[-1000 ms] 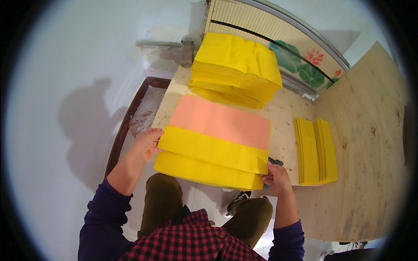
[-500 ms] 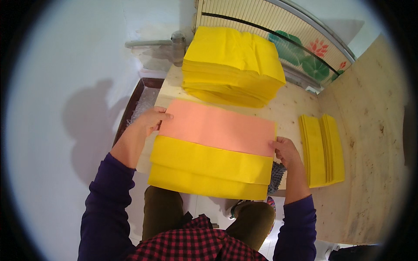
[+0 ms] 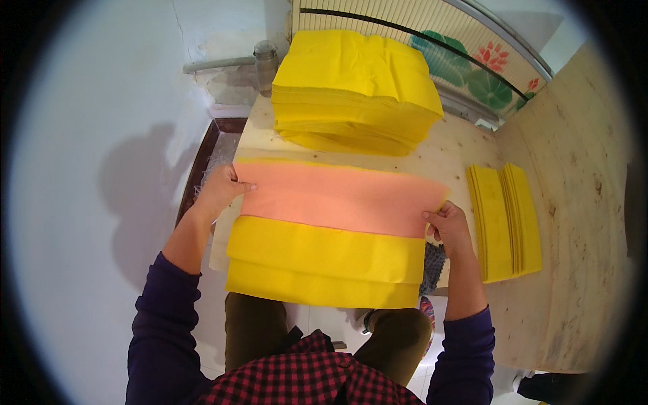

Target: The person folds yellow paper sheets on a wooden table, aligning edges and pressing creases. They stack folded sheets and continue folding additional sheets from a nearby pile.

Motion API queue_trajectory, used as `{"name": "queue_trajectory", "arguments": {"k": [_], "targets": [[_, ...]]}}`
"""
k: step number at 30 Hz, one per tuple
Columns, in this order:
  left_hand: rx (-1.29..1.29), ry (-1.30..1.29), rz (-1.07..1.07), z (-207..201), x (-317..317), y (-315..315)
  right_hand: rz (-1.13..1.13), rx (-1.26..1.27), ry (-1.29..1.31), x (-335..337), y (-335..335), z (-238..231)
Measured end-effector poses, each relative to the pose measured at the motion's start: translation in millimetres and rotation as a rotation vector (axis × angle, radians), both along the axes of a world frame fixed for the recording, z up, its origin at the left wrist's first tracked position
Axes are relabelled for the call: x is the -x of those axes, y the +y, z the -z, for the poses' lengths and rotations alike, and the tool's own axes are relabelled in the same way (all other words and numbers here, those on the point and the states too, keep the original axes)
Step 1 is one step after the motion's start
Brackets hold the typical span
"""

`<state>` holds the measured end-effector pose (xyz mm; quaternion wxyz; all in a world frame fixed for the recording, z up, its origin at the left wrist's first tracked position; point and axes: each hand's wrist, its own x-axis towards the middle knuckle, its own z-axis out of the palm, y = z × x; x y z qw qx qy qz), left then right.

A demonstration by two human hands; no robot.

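Observation:
Between my two hands a fabric piece is stretched out, with a pink band (image 3: 337, 199) on top and yellow layers (image 3: 324, 250) below it. Its lower edge hangs past the table's front, over my knees. My left hand (image 3: 226, 190) pinches the pink band's left end, thumb on top. At the right end, my right hand (image 3: 447, 226) grips the same band between thumb and fingers. Just beyond the piece stands a tall stack of folded yellow fabric (image 3: 354, 81). Under and beside its right end a dark grey textured thing (image 3: 433, 266) partly shows.
Two narrow folded yellow bundles (image 3: 506, 223) lie to the right, beside an upright wooden board (image 3: 567, 236). A clear jar (image 3: 265, 67) stands at the wooden table's (image 3: 246, 145) far left corner. A white wall (image 3: 88, 169) closes off the left side.
Both hands have moved apart, pulling the pink band wider and straighter. Its right upper corner now reaches farther right, and the view has shifted slightly.

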<state>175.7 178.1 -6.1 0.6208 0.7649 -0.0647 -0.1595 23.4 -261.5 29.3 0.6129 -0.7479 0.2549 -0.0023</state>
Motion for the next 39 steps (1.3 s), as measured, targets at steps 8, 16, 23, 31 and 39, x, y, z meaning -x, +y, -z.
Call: {"name": "queue_trajectory", "arguments": {"k": [8,16,23,31,39], "targets": [[-0.100,-0.060,-0.017,4,20,11,-0.025,-0.113,-0.339,23,8,28],[0.135,-0.452,0.161,35,46,30,-0.092,-0.120,-0.448,49,9,55],[-0.069,-0.656,0.148,37,56,32,-0.084,-0.167,-0.436,47,8,58],[-0.264,-0.874,0.174,16,71,27,-0.106,-0.175,-0.424,46,3,59],[-0.329,-0.901,0.269,11,85,37,-0.084,-0.165,-0.416,44,0,63]]}}
